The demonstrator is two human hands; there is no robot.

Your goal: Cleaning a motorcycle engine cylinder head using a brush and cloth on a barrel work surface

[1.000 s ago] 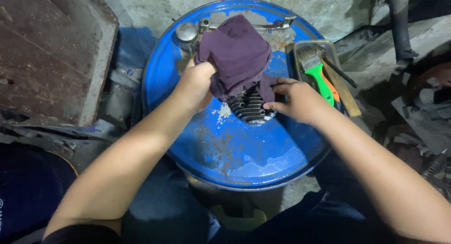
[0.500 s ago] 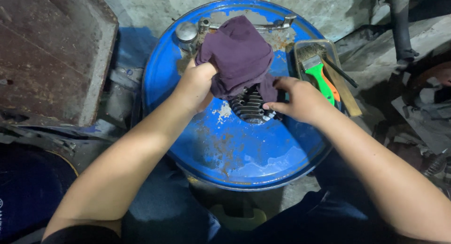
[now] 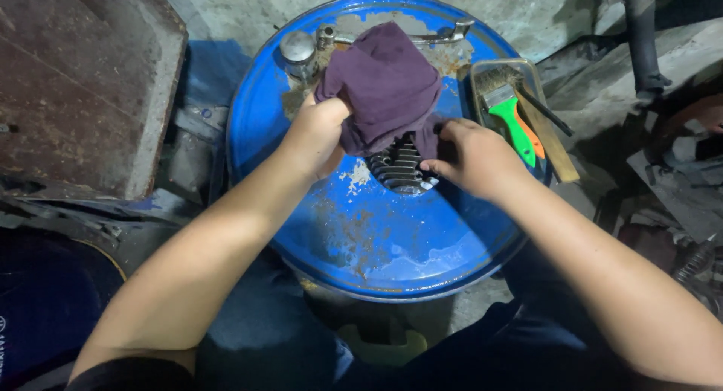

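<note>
Blue drum lid (image 3: 392,248), rust-flecked, nearest, used as counter. Above it, finned metal cylinder (image 3: 401,167), half covered by purple rag (image 3: 388,86). Left hand (image 3: 320,131) closed on bunched rag; right hand (image 3: 471,154) curled, fingertips pinching rag edge against fins. Best done, by judgement, with part braced firmly and cloth pressed between fins. Farther right: tray (image 3: 527,71) with green-handled brush (image 3: 512,116). Farthest: drum cap (image 3: 297,46).

Rusty blue drum top (image 3: 392,240) — finned metal part (image 3: 401,167), brush tray (image 3: 482,68), metal cap (image 3: 298,47).

Green-handled brush (image 3: 512,116) in tray (image 3: 482,65), perhaps metal
</note>
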